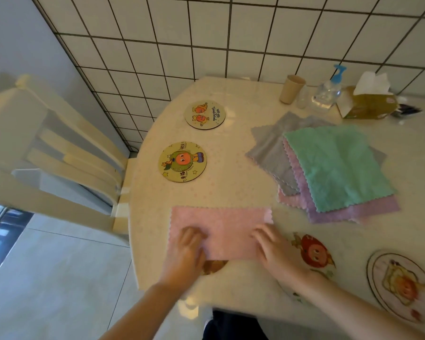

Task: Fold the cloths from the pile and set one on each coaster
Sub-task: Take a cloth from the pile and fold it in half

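Right now both hands are down on a pink cloth (220, 231) spread as a wide rectangle at the near edge of the cream table (243, 187). The left hand (185, 251) lies on its near left part and the right hand (274, 249) on its near right corner — fingers flat and fairly straight, pressing rather than pinching, as far as the blur lets me judge. A brown coaster (214, 266) peeks out from under the cloth's near edge, between the two wrists.

Off to the right sits the pile (329, 168): a green cloth (336, 168) on top, purple and pink ones fanned out beneath it, grey ones at the back.

Two round coasters lie bare on the left side — one with a green cartoon figure (182, 162), one farther back with two orange figures (205, 114). Another with a red figure (314, 253) lies just beside the right wrist, and a pale one (400, 288) at the right edge.

By the tiled wall stand a beige cup (292, 89), a pump bottle (328, 92) and a tissue box (368, 101).
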A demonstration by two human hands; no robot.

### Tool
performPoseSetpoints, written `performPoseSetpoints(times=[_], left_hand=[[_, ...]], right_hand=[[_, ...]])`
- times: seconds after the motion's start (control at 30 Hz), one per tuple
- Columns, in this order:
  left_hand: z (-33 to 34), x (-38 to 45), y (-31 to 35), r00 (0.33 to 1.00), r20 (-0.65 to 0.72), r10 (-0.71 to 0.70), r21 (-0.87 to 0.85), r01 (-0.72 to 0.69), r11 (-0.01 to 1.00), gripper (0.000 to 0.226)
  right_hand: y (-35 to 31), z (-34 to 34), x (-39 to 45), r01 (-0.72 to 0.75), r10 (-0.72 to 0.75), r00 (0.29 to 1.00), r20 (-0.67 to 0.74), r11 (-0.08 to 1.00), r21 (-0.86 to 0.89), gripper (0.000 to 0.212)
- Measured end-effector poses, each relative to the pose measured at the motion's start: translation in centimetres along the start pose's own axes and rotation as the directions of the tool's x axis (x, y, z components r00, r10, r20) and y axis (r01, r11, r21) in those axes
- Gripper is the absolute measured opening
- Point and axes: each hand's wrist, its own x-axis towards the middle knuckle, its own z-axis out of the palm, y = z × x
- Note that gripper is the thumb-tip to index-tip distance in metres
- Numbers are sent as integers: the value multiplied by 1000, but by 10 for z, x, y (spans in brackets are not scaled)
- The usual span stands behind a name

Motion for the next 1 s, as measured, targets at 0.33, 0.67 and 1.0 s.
performPoseSetpoints(times=[0.33, 0.67, 1.0], left_hand=[[27, -61, -6, 924, 375, -73, 318, -54, 946, 59], [7, -74, -15, 894, 302, -331, 203, 278, 939, 62], [31, -39, 42, 907, 193, -374, 286, 313, 906, 68]], right_hand=[[2, 17, -54, 90, -70, 993, 94, 968, -234, 72], [4, 10, -24, 83, 15, 959, 283, 939, -333, 67], [19, 1, -6, 216, -164, 969, 185, 925, -312, 20]])
